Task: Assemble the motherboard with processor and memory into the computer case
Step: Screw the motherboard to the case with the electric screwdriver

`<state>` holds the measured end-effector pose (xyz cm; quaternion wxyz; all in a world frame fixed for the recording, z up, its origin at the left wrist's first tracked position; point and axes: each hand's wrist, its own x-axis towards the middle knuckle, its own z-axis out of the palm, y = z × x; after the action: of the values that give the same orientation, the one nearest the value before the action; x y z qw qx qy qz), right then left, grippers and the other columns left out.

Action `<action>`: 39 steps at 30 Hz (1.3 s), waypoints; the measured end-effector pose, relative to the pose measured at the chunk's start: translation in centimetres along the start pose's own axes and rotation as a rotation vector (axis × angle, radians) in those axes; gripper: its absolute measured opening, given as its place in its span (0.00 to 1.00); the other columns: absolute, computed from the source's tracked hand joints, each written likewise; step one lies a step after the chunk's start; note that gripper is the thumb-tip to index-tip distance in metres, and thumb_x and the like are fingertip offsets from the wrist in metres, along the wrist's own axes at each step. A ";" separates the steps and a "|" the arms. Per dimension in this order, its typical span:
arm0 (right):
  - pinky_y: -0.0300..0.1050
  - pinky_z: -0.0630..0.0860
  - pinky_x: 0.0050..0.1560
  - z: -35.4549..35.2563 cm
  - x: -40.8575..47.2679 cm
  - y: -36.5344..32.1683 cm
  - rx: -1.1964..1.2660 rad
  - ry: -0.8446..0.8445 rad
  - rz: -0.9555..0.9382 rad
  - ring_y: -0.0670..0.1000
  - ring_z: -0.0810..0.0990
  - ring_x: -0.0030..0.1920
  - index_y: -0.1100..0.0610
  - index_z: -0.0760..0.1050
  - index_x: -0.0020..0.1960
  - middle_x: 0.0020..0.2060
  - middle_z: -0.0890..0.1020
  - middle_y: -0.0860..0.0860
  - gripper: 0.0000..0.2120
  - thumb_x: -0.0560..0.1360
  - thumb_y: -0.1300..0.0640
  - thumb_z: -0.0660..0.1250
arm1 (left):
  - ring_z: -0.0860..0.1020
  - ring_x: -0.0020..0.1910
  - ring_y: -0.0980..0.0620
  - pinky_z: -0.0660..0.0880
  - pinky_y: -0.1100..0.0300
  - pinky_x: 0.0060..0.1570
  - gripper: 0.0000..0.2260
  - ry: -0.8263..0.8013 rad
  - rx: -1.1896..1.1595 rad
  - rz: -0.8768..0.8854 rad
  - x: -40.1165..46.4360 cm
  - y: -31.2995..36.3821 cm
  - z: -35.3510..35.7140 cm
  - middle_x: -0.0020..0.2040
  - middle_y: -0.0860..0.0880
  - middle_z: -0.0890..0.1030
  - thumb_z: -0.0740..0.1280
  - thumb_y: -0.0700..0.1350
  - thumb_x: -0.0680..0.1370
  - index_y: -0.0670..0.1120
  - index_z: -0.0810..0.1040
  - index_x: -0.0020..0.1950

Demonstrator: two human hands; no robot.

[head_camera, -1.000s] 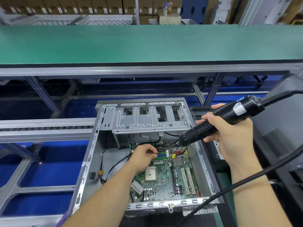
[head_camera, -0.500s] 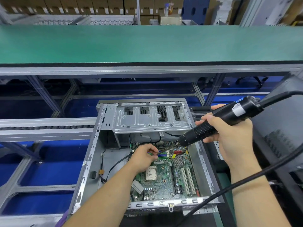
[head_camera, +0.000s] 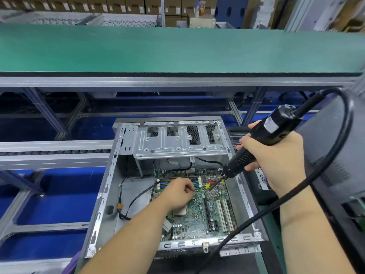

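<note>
1. Since before, left hand (head_camera: 178,191) moved nearer on the motherboard (head_camera: 199,210), fingertips pinched together; on what, cannot tell.
2. Motherboard lies inside the case (head_camera: 110,184).
3. Right hand (head_camera: 276,155) grips the screwdriver (head_camera: 256,143), tip over the board.

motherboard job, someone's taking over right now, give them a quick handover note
Left hand: inside the computer case, fingertips pinched over the motherboard near the memory slots; what they pinch is too small to tell.
Right hand: grips the electric screwdriver, bit angled down toward the board's far right area.
Done: board lies in the case, processor in its socket.
Left: probably driving the mounting screws; whether any is already in cannot be told.
Mind the screwdriver cable crossing the case front.
</note>
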<state>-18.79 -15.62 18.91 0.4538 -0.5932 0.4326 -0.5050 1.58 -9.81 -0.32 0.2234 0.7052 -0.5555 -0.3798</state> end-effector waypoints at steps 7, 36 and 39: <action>0.48 0.79 0.24 -0.1 -0.1 0.0 -0.075 0.027 -0.007 0.56 0.87 0.36 0.46 0.82 0.45 0.38 0.85 0.52 0.14 0.59 0.49 0.75 | 0.77 0.42 0.53 0.76 0.56 0.48 0.02 -0.068 0.071 0.056 0.0 0.5 0.5 0.46 0.52 0.80 0.67 0.45 0.79 0.51 0.77 0.50; 0.38 0.75 0.22 1.1 0.2 -0.7 -0.272 0.038 -0.039 0.47 0.81 0.26 0.52 0.79 0.42 0.29 0.82 0.45 0.06 0.67 0.58 0.75 | 0.77 0.57 0.50 0.75 0.50 0.61 0.14 -0.201 0.202 0.163 -0.2 2.7 0.9 0.62 0.50 0.78 0.63 0.49 0.81 0.51 0.77 0.65; 0.38 0.74 0.21 1.4 0.3 -0.5 -0.271 0.050 -0.051 0.47 0.80 0.24 0.52 0.78 0.40 0.28 0.81 0.45 0.09 0.61 0.51 0.72 | 0.77 0.49 0.56 0.75 0.56 0.53 0.10 -0.031 0.105 0.231 -0.3 3.7 1.0 0.53 0.54 0.81 0.64 0.50 0.81 0.50 0.80 0.58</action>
<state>-17.31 -15.68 19.35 0.3455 -0.6472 0.4926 -0.4680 -1.48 -10.49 1.91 0.2197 0.6415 -0.6555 -0.3326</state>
